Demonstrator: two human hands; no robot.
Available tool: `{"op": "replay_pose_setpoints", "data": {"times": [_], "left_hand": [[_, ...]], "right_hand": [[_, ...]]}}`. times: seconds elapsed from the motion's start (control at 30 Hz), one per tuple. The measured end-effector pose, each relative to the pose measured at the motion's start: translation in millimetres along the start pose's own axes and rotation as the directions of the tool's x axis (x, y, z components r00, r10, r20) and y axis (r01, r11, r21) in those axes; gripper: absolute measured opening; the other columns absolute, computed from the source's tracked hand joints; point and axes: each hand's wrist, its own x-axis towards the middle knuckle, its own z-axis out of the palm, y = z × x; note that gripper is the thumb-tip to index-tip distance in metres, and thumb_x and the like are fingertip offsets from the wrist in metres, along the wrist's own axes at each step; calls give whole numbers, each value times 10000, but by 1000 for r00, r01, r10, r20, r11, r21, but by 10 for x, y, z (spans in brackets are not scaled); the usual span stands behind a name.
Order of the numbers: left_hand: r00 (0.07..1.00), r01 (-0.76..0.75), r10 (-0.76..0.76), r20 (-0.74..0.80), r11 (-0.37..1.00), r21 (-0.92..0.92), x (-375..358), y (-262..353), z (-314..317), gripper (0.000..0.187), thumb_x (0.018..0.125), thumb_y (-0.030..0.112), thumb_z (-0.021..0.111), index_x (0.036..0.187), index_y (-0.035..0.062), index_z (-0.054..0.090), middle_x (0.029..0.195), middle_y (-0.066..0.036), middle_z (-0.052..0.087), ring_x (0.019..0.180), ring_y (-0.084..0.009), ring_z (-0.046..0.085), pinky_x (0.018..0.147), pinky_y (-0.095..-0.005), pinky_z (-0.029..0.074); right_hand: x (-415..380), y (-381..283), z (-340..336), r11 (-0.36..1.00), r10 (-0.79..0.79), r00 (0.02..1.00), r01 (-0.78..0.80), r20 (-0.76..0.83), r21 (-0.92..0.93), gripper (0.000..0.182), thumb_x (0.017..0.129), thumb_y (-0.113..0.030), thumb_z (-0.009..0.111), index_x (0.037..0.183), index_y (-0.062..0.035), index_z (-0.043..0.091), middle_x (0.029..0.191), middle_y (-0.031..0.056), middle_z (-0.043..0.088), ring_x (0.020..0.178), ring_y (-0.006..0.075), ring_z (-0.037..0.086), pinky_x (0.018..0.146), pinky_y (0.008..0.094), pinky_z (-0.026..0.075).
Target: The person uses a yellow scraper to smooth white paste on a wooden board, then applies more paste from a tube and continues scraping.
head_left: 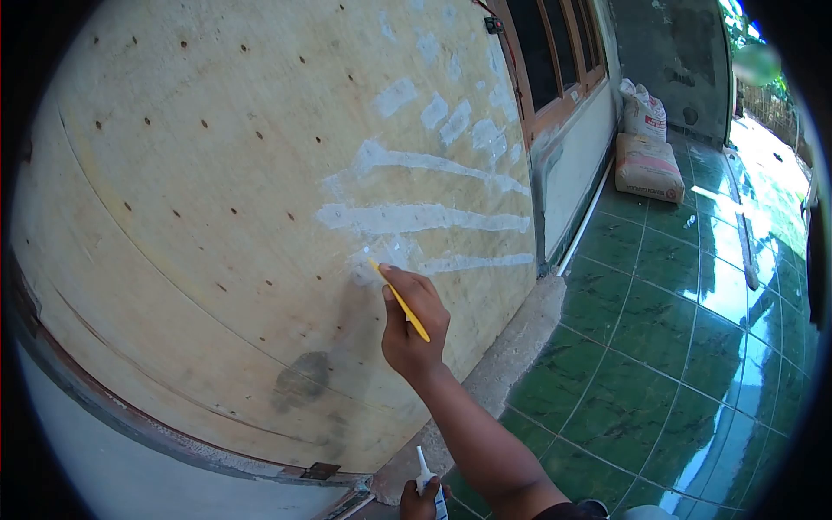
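Observation:
In front of me is a pale plywood panel (199, 173) with rows of dark spots and whitish smears of filler (425, 218) on its right part. My right hand (416, 321) grips a thin yellow plastic scraper (406, 312), seen edge-on. The scraper's upper tip meets or nearly meets the panel at a whitish patch below the middle long smear. Low in the view, my left hand (419, 503) is closed around a white bottle (425, 472) with a long pointed nozzle facing up. Most of that hand and bottle is cut off by the frame's lower edge.
Green glossy floor tiles (641, 364) spread out to the right. Filled sacks (648, 167) lie by the far wall, near a wood-framed window (559, 52). A white pipe (587, 217) runs along the wall's base. A metal hinge (321, 471) sits at the panel's lower edge.

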Motion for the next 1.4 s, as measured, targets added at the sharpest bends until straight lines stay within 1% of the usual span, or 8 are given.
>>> {"op": "replay_pose_setpoints", "data": {"times": [0.1,0.3,0.47,0.87,0.93,1.03,1.17,1.4], "left_hand": [[929,-288,334,-161,923,254,74,-255,59,325,1042,332,632,1016,13,581,815,-79,657,732,-186,621,694,-357,495],[997,-7,7,71,1000,-2,122,-135,-154,325,1041,338,629,1017,17,582,815,-78,657,724,-177,616,687,-358,493],[993,46,-61,97,988,146,-158,400,-127,722,1018,420,650,1450,-123,449,1358,-261,612,1239,-339,598,1048,-420,475],[999,14,-17,50,999,46,-13,13,-99,401,1044,342,632,1123,-46,571,929,-117,675,831,-187,634,752,-353,501],[995,-80,78,62,996,34,51,-139,-87,349,1044,333,637,1093,-10,595,923,-103,677,810,-185,638,719,-348,503],[995,24,-18,96,998,-57,33,-151,-134,302,1045,314,638,1062,15,606,897,-89,679,771,-179,638,695,-339,503],[995,86,-82,65,995,-55,60,-136,-128,283,1047,296,634,1062,15,604,864,-79,678,732,-168,632,677,-333,503],[995,16,-11,97,999,-50,23,-121,-107,318,1044,318,634,1081,4,603,872,-85,682,753,-190,640,696,-345,510]], "right_hand": [[129,157,174,991,-77,991,64,-113,-115,364,879,71,681,1235,-4,690,1189,196,734,1076,387,684,920,419,553],[-158,-132,235,995,-69,997,72,43,-68,331,882,55,691,1206,-11,698,1147,192,739,1038,374,695,893,405,558],[198,160,-7,999,1,994,-7,-113,-51,233,957,16,655,1180,-9,720,1096,176,748,997,322,708,867,364,552],[-250,-240,226,981,-67,989,41,132,189,275,929,53,654,1197,14,700,1084,186,741,959,333,705,859,356,555],[-127,109,121,998,52,980,-45,-191,39,220,1021,-4,598,1215,29,697,1054,133,738,979,224,694,863,317,535],[-93,445,-5,949,284,929,-308,-238,-70,282,954,41,619,1225,25,695,1121,207,735,1007,354,695,881,376,543],[-447,85,240,979,-83,994,69,-66,-190,516,781,128,633,1277,-7,686,1187,190,733,1059,384,686,962,418,538],[-135,285,-69,995,55,983,-68,-176,-72,229,999,26,614,1206,20,712,1069,163,736,957,263,696,834,330,535]]}}
